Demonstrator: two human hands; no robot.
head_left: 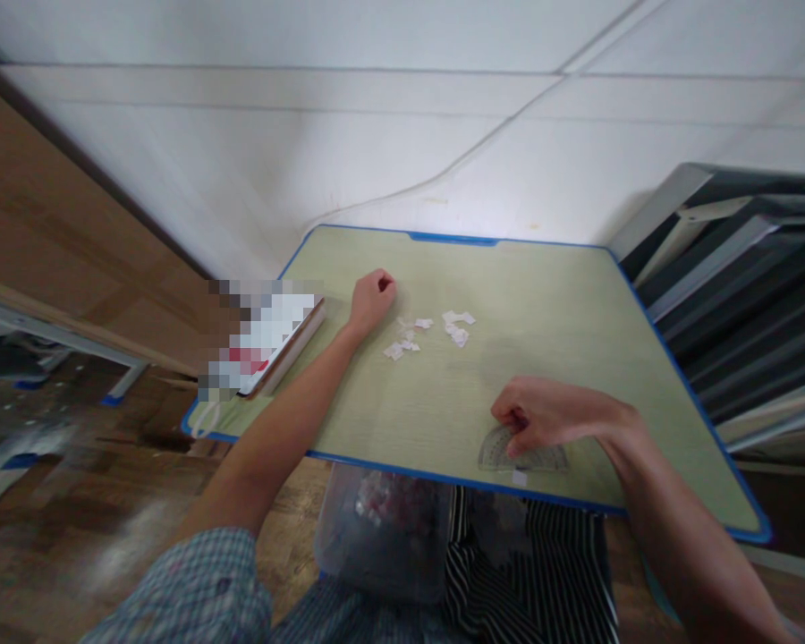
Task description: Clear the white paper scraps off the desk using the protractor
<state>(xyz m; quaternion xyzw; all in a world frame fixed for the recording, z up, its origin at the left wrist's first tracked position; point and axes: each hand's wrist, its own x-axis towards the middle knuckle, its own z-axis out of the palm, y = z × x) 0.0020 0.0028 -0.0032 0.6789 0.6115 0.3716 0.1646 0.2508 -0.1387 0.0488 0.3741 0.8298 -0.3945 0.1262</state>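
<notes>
Blue-edged tabletop (543, 286): clear semicircular protractor (529, 460), long axis crosswise, arc away; right hand (543, 411) over it, grip unclear; left hand (371, 300) curled closed.

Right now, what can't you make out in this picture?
In the head view:
Left hand: curled fingers hide whether it holds anything.
Protractor: partly covered by the right hand.
Scraps: any markings too small to read.
Item at left: top pixelated.
Bin: table hides its far part; contents blurred.
</notes>
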